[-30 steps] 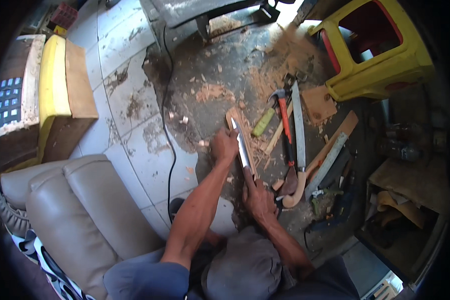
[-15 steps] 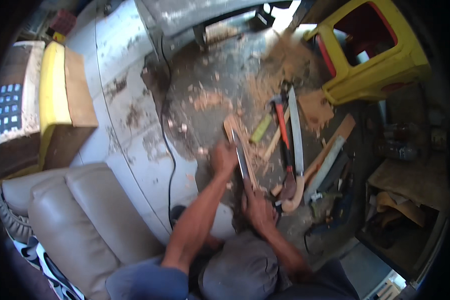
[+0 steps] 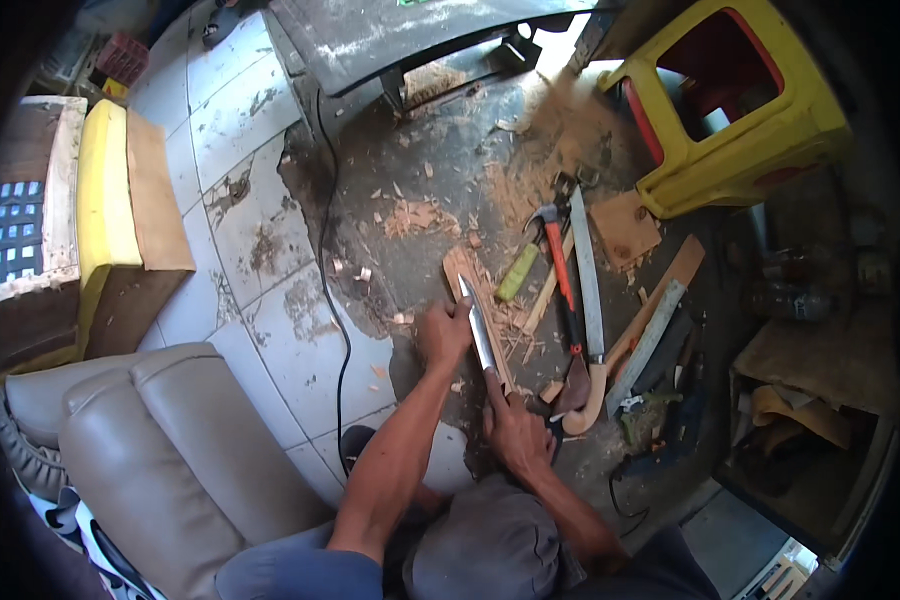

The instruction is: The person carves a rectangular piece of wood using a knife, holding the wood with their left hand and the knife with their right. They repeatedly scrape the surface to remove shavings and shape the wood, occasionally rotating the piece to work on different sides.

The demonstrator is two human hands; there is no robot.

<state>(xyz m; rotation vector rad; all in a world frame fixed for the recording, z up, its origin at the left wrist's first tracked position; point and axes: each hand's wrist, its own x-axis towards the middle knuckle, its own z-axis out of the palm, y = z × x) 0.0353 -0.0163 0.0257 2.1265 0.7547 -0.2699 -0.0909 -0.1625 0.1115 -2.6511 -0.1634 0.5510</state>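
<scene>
A long knife [image 3: 478,330] with a shiny pointed blade lies along a narrow strip of wood [image 3: 454,262] on the floor. My right hand [image 3: 520,438] is closed around its brown handle, the index finger stretched forward along it. Near the blade's tip, my left hand [image 3: 444,335] is closed with its thumb against the blade; its other fingers are partly hidden. Right of the strip lie a yellow-green piece [image 3: 518,272], a claw hammer [image 3: 558,262] with an orange and black handle, and a long grey blade with a curved wooden handle [image 3: 587,398].
Wood shavings [image 3: 415,218] and sawdust [image 3: 560,130] litter the dark floor. A black cable [image 3: 335,300] runs across at left, beside a beige cushioned seat [image 3: 170,440]. A yellow plastic toy structure [image 3: 660,120] stands far right, above a wooden box [image 3: 810,360]. Loose boards [image 3: 685,262] lie at right.
The view has shifted a little, so the floor and tools sit slightly differently in the picture. Both hands keep their hold on the knife over the strip; little else differs.
</scene>
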